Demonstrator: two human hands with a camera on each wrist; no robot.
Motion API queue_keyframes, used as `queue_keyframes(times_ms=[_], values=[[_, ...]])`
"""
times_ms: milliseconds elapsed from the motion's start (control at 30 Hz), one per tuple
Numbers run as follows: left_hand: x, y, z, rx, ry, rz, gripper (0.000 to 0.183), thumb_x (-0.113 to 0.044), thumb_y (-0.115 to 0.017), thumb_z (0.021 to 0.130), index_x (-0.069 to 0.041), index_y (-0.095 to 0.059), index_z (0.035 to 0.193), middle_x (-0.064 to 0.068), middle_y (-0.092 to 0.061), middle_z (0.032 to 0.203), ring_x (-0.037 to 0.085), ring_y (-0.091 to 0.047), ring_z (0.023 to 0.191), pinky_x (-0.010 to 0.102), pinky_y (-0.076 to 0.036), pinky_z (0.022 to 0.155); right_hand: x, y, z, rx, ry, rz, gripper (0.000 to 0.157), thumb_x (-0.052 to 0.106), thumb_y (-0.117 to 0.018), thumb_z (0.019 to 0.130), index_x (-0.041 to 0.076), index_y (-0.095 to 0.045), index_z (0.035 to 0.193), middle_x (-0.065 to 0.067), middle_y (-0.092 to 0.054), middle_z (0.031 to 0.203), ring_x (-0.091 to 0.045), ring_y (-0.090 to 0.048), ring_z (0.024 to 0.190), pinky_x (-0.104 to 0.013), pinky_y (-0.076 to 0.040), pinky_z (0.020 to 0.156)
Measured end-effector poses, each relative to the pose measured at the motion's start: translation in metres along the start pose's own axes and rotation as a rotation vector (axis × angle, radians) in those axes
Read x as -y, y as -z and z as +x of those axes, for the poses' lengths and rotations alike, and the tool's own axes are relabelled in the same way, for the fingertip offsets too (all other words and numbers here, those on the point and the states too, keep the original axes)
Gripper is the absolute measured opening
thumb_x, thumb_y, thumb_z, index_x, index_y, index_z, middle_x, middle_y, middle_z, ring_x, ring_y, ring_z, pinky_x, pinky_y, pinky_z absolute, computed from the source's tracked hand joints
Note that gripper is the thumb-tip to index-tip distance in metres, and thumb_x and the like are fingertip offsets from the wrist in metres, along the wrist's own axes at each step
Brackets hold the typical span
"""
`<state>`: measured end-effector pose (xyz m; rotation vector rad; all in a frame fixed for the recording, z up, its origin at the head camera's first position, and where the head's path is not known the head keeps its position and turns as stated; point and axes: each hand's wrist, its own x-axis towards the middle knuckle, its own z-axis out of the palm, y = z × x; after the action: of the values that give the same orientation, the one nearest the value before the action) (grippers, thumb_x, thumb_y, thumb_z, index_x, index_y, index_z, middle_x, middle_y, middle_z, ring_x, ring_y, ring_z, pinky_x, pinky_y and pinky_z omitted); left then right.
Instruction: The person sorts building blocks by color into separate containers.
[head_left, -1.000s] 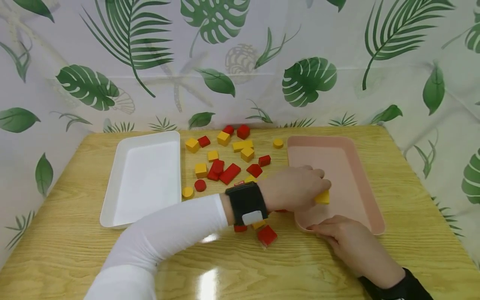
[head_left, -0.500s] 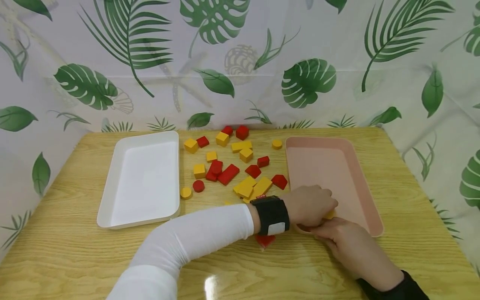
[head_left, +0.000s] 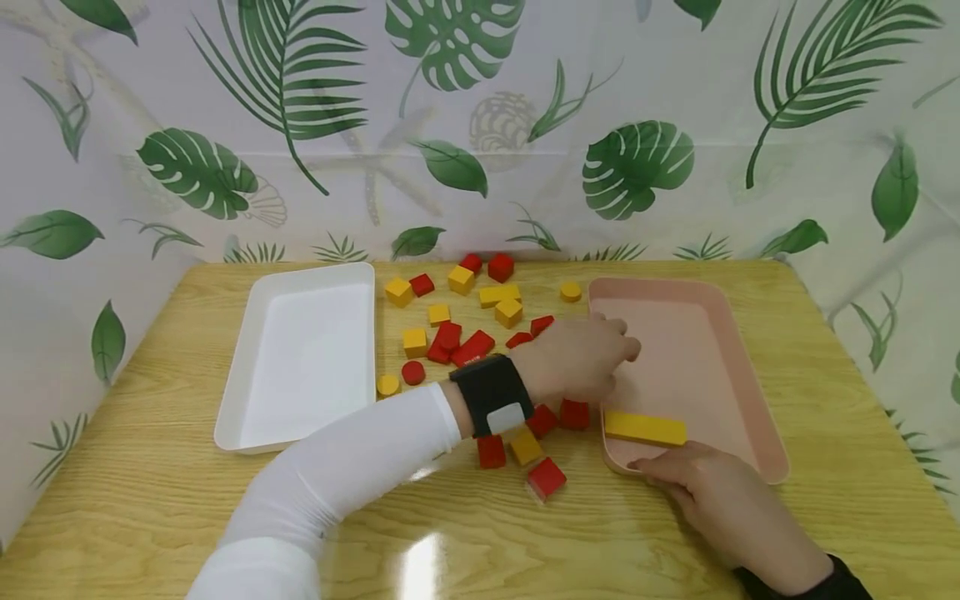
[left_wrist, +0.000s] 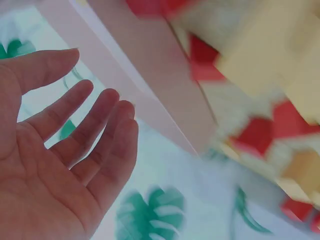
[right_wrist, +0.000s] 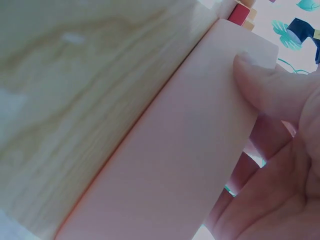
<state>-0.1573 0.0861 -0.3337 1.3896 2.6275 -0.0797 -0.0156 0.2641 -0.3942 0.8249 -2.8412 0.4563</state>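
My left hand (head_left: 573, 358) hovers over the left edge of the pink tray (head_left: 678, 367). Its fingers are spread and hold nothing, as the left wrist view shows of the same hand (left_wrist: 75, 145). A long yellow block (head_left: 645, 428) lies inside the tray along the near wall. At that near rim my right hand (head_left: 720, 492) grips the tray; in the right wrist view the thumb (right_wrist: 267, 82) presses the outside of the wall while the other fingers go behind it. Several red and yellow blocks lie left of the tray, partly hidden by my left hand and wrist.
A white tray (head_left: 307, 358) stands on the left of the wooden table (head_left: 360, 525). Scattered between the trays are small pieces such as a red cube (head_left: 546, 477), a yellow cube (head_left: 415, 342) and a yellow disc (head_left: 570, 292). A leaf-printed cloth (head_left: 525, 125) hangs behind.
My left hand has lowered the yellow block into the pink tray, let it go and drawn back up and to the left. My right hand keeps its grip on the rim.
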Motion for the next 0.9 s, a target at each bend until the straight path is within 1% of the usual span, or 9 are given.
queue_keyframes(times_ms=[100,167,267,367,467,567,633,733,900], values=[[0.021,-0.001,-0.011,-0.019,0.078,-0.075,0.035,-0.022,-0.057,0.085,-0.020,-0.056,0.120,-0.006,-0.050,0.104,0.009,-0.047,0.083,0.019,-0.042,0.064,0.000,0.000,-0.001,0.026,-0.027,-0.003,0.035,0.009,-0.070,0.074,0.031,-0.069,0.102,0.020,-0.062,0.097,-0.003,-0.057,0.087,-0.026,-0.047,0.072],[0.031,-0.005,-0.017,-0.035,0.096,-0.100,0.034,-0.022,-0.060,0.083,-0.017,-0.058,0.117,-0.005,-0.051,0.100,0.009,-0.047,0.081,0.019,-0.041,0.065,0.001,0.001,-0.001,0.041,-0.038,-0.004,0.035,0.009,-0.069,0.075,0.031,-0.069,0.103,0.020,-0.062,0.097,-0.003,-0.057,0.087,-0.026,-0.047,0.072],[0.039,-0.013,-0.024,-0.006,0.118,-0.144,0.033,-0.024,-0.063,0.083,-0.016,-0.059,0.114,-0.004,-0.051,0.096,0.011,-0.047,0.081,0.019,-0.040,0.068,0.002,0.001,-0.002,0.039,-0.042,-0.009,0.036,0.008,-0.069,0.075,0.031,-0.069,0.103,0.020,-0.062,0.096,-0.003,-0.057,0.087,-0.026,-0.047,0.072],[0.041,-0.023,-0.028,0.042,0.132,-0.160,0.032,-0.025,-0.061,0.083,-0.015,-0.059,0.113,-0.004,-0.050,0.095,0.012,-0.048,0.081,0.020,-0.040,0.064,0.002,0.001,-0.002,0.033,-0.041,-0.013,0.037,0.009,-0.069,0.075,0.032,-0.069,0.103,0.021,-0.062,0.096,-0.003,-0.056,0.087,-0.026,-0.047,0.072],[0.041,-0.031,-0.031,0.071,0.146,-0.167,0.030,-0.022,-0.059,0.084,-0.015,-0.059,0.113,-0.001,-0.049,0.098,0.014,-0.049,0.080,0.021,-0.040,0.061,0.001,0.000,-0.001,0.029,-0.040,-0.016,0.035,0.010,-0.069,0.075,0.032,-0.069,0.103,0.021,-0.062,0.096,-0.003,-0.056,0.086,-0.026,-0.047,0.071],[0.039,-0.037,-0.031,0.068,0.155,-0.182,0.029,-0.020,-0.060,0.083,-0.015,-0.060,0.112,0.002,-0.047,0.103,0.015,-0.050,0.078,0.021,-0.040,0.059,-0.001,-0.001,-0.001,0.019,-0.038,-0.020,0.034,0.011,-0.069,0.075,0.032,-0.069,0.102,0.021,-0.062,0.095,-0.002,-0.056,0.086,-0.026,-0.047,0.071],[0.037,-0.041,-0.030,0.064,0.153,-0.190,0.028,-0.019,-0.061,0.082,-0.016,-0.060,0.110,0.003,-0.046,0.104,0.015,-0.050,0.076,0.020,-0.040,0.059,-0.001,-0.001,-0.001,0.008,-0.035,-0.022,0.034,0.010,-0.069,0.075,0.031,-0.069,0.102,0.020,-0.062,0.094,-0.003,-0.057,0.086,-0.026,-0.047,0.071],[0.036,-0.046,-0.029,0.056,0.135,-0.202,0.024,-0.019,-0.062,0.081,-0.015,-0.060,0.105,0.001,-0.045,0.099,0.013,-0.050,0.076,0.019,-0.040,0.059,-0.001,-0.001,-0.001,0.002,-0.028,-0.022,0.034,0.010,-0.069,0.075,0.031,-0.069,0.102,0.020,-0.062,0.094,-0.003,-0.057,0.086,-0.026,-0.048,0.071],[0.033,-0.046,-0.029,0.040,0.114,-0.225,0.016,-0.021,-0.063,0.082,-0.015,-0.061,0.098,-0.002,-0.047,0.093,0.011,-0.049,0.077,0.017,-0.040,0.061,0.000,0.000,-0.001,0.021,-0.034,-0.015,0.037,0.010,-0.069,0.075,0.032,-0.068,0.104,0.021,-0.062,0.095,-0.003,-0.056,0.086,-0.025,-0.047,0.071]])
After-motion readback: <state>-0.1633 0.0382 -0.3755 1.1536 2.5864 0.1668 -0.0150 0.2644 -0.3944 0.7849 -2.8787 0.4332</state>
